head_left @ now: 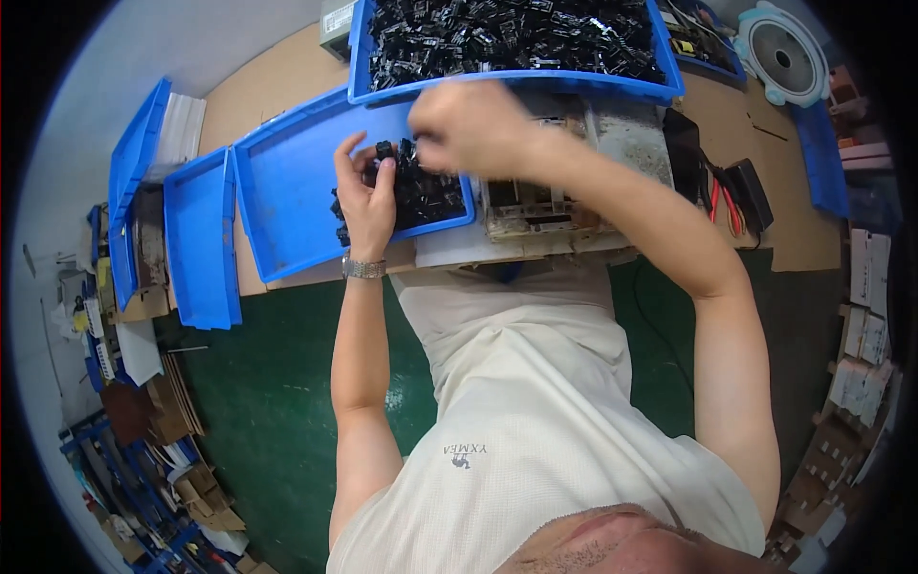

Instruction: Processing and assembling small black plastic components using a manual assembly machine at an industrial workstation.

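My left hand (366,199) is held over a shallow blue tray (287,206), its thumb and fingers closed around a small black plastic part (384,149). Close to its fingertips on the right is my right hand (469,124), curled and smeared by motion; whether anything sits in its fingers is hidden. More small black parts (426,203) lie heaped at the right end of that tray, below both hands. Beyond my hands, a larger blue bin (516,78) is filled with a mass of similar black parts (516,38).
A worn metal fixture (540,215) stands right of the tray. Red-handled pliers (729,206) lie farther right, with a pale round fan (784,57) behind. At left are another blue tray (201,239) and a tilted one (139,163) beside a white stack (180,129).
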Motion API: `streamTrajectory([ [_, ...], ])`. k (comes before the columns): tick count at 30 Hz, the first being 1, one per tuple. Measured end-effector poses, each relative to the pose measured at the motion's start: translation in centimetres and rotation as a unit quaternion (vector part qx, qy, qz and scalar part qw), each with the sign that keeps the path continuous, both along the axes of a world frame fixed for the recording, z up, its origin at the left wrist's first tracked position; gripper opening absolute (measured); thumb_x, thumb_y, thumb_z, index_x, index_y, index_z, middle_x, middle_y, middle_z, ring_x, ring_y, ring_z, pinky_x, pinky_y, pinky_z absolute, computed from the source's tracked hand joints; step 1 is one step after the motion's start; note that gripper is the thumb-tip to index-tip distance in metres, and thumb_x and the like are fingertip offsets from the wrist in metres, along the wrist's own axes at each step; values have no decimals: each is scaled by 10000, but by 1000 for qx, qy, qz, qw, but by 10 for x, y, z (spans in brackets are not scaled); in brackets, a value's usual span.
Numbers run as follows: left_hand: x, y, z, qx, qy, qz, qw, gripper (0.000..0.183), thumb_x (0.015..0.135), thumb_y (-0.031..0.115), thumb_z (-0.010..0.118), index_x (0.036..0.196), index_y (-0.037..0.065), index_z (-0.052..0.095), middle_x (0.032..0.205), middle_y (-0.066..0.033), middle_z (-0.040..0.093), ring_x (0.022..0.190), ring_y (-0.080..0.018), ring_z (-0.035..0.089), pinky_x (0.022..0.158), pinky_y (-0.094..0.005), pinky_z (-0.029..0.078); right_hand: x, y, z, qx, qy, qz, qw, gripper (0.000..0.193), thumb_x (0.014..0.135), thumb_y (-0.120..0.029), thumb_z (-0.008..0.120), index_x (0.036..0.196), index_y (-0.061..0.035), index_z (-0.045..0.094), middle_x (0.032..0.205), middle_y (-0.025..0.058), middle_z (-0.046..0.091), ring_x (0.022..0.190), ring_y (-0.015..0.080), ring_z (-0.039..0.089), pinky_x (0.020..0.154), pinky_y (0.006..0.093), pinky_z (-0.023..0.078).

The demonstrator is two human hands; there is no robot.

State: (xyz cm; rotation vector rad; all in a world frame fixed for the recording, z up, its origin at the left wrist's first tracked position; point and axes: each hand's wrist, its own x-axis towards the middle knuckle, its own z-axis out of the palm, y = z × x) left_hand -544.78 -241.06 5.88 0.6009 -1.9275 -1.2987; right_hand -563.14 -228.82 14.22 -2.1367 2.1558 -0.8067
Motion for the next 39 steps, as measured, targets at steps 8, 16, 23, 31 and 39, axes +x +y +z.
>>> streamTrajectory([
  [8, -52, 66, 48, 162, 72, -180, 968, 342, 922, -28, 698, 1251, -11, 605, 1107, -101, 725, 923, -143, 721, 753, -262, 582, -123, 18, 26, -118, 198, -302, 925, 169, 810, -111, 664, 951, -20, 646, 942, 201, 687, 886, 371, 692, 796, 470, 572],
  [16, -80, 87, 40, -191, -40, -229, 954, 253, 820, 10, 748, 1067, 20, 692, 895, -106, 715, 598, -205, 639, 561, -307, 513, -130, 17, 38, -39, 60, -337, 939, 249, 790, -141, 651, 977, 21, 624, 993, 236, 677, 934, 434, 682, 849, 522, 560],
  [23, -79, 91, 39, -179, -16, -256, 950, 184, 803, -18, 734, 984, 3, 708, 890, -108, 698, 655, -248, 676, 598, -314, 546, -138, 23, 31, -162, 48, -290, 942, 272, 762, -99, 686, 985, 18, 583, 851, 204, 680, 852, 387, 697, 786, 499, 558],
  [31, -107, 66, 56, 94, 107, -185, 972, 191, 882, 26, 670, 1070, -4, 650, 994, -86, 696, 665, -152, 663, 577, -252, 522, -93, 91, 42, -38, -513, -60, 855, 173, 978, -173, 666, 1032, -117, 511, 832, 78, 701, 589, 82, 618, 481, 237, 451],
  [39, -199, 7, 105, -336, -79, -55, 937, 141, 844, 120, 663, 881, 2, 729, 928, -221, 661, 914, -410, 651, 839, -469, 542, -43, 120, -19, 35, -469, -43, 882, 185, 877, -60, 754, 922, -61, 575, 811, -53, 566, 702, 24, 529, 620, 205, 433],
])
